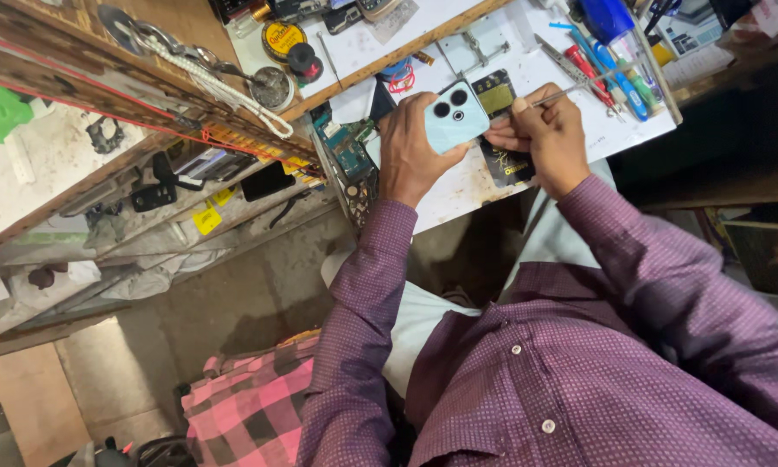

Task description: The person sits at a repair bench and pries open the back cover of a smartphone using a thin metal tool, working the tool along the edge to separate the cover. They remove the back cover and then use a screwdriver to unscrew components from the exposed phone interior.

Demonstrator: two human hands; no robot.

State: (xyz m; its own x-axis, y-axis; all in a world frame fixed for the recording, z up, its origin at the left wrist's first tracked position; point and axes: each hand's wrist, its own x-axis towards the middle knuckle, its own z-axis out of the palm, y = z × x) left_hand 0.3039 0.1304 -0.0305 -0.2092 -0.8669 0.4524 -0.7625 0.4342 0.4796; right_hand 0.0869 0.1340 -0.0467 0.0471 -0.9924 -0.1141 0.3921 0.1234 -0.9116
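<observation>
Left hand [412, 151] gripping pale blue phone [456, 116]; right hand [543, 138] pinching thin metal tool [579, 86], above white desk [458, 186].

Both arms reaching forward, left hand [411, 151] curled in grip, right hand [545, 138] pinching

Phone [455, 117] between both hands, above the workbench [458, 186], screwdrivers [609, 73] behind.

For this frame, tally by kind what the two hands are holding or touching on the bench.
Phone, pale blue back, in left hand: 1
Thin metal tool, in right hand: 1
Dark flat part under the right hand: 1
Total: 3
</observation>
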